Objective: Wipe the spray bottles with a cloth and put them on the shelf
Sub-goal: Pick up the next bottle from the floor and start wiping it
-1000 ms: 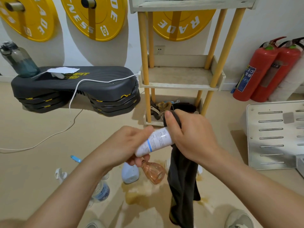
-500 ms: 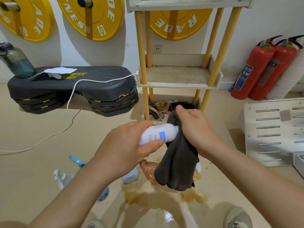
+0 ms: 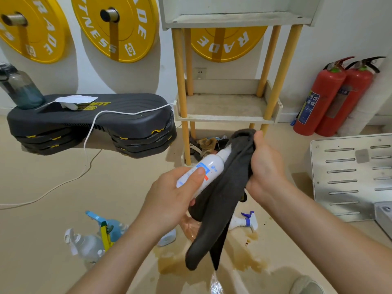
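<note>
**While a cloth (image 3: 216, 209) hid its neck, the white spray bottle (image 3: 203, 172) hung above a puddle (image 3: 244, 259)**

As the left hand (image 3: 169, 200) gripped the bottle's base, thumb pressed on the label, the right hand (image 3: 265, 166) bunched the cloth round its top with curled fingers. Other spray bottles (image 3: 87, 245) lay below, partly hidden by the left forearm (image 3: 110, 262) and the cloth. Beyond stood the shelf (image 3: 224, 118), between a black step platform (image 3: 95, 122) and two red fire extinguishers (image 3: 318, 98).

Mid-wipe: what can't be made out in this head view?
Head view: bottle top end, wrapped by the cloth in the right hand.
Head view: amber bottle, mostly behind the left hand and cloth.
Head view: bottle label text, too small.
Head view: shelf top tier, cut off by the upper edge.
</note>
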